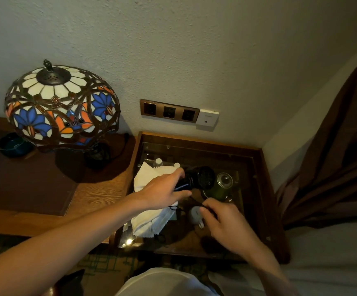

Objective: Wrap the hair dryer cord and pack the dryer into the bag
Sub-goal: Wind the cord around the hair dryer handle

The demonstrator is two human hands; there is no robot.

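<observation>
— Hands?
— Left hand [162,194] grips the black dryer [196,178] by its handle; right hand [224,223] pinches the thin cord [194,200].
— Which way does it lie?
— Handle slants down-left, round grille faces us, above a glass-topped table [265,189].
— Around it?
— A crumpled white cloth [151,221], a green lidded pot [222,186].

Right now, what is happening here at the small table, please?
A person is holding a black hair dryer by its handle with the left hand, above a glass-topped side table. The right hand pinches the black cord just below the dryer, apparently winding it. A white cloth, perhaps the bag, lies beneath. The dryer is not yet packed.
</observation>
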